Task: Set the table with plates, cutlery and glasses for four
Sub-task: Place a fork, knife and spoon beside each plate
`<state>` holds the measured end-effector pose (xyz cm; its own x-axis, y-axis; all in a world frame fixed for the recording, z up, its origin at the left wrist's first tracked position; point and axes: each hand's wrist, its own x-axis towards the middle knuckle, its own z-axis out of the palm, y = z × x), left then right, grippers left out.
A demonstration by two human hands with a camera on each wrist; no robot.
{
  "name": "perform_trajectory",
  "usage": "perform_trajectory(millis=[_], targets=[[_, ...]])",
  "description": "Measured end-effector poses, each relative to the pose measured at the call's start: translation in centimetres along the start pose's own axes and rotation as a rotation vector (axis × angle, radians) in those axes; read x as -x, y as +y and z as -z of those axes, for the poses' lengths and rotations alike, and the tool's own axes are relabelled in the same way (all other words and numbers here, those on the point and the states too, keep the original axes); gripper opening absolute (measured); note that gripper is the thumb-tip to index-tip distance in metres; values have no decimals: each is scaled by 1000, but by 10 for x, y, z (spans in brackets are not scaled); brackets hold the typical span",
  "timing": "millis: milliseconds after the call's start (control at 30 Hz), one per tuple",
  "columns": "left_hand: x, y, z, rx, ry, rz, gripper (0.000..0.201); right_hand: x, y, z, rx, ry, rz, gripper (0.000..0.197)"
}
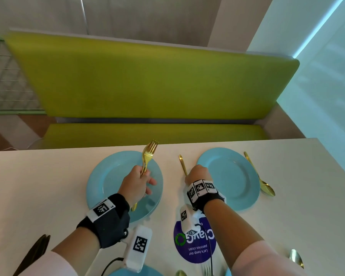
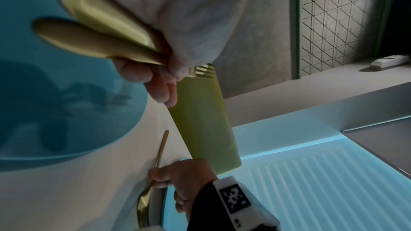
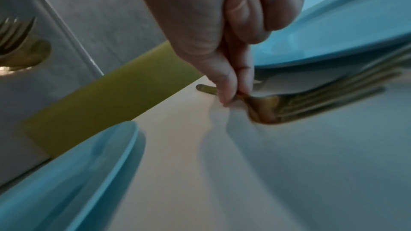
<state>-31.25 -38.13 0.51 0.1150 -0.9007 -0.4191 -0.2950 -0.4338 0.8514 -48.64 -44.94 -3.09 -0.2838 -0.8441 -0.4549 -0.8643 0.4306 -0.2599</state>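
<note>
Two light blue plates stand side by side at the table's far edge, the left plate (image 1: 106,176) and the right plate (image 1: 231,176). My left hand (image 1: 136,183) hovers over the left plate and grips two gold forks (image 1: 148,154), tines up; their handles (image 2: 93,41) stick out below the palm. My right hand (image 1: 198,173) is down on the table between the plates, thumb and fingertips (image 3: 231,94) pinching the neck of a gold fork (image 3: 289,106). It lies flat with its handle (image 1: 182,164) towards the bench. A gold spoon (image 1: 261,178) lies right of the right plate.
The white table (image 1: 38,186) carries a round purple sticker (image 1: 195,250) under my right forearm. At the near edge show a further blue plate (image 1: 135,272), a fork and a spoon (image 1: 296,257). A green bench (image 1: 147,82) runs behind the far edge.
</note>
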Motion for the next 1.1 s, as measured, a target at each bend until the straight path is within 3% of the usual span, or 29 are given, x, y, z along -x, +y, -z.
perform_trajectory(millis=[600, 800, 900, 1100], targets=[[3, -5, -1, -27, -16, 42, 16, -3, -2, 3, 129, 26, 35, 21], [5, -8, 4, 56, -15, 81, 14, 7, -9, 9, 142, 58, 61, 21], [5, -10, 9, 120, -6, 114, 22, 24, -25, 19, 124, 86, 223, 24], [21, -6, 20, 13, -114, 84, 18, 86, -48, 27, 107, 128, 889, 23]])
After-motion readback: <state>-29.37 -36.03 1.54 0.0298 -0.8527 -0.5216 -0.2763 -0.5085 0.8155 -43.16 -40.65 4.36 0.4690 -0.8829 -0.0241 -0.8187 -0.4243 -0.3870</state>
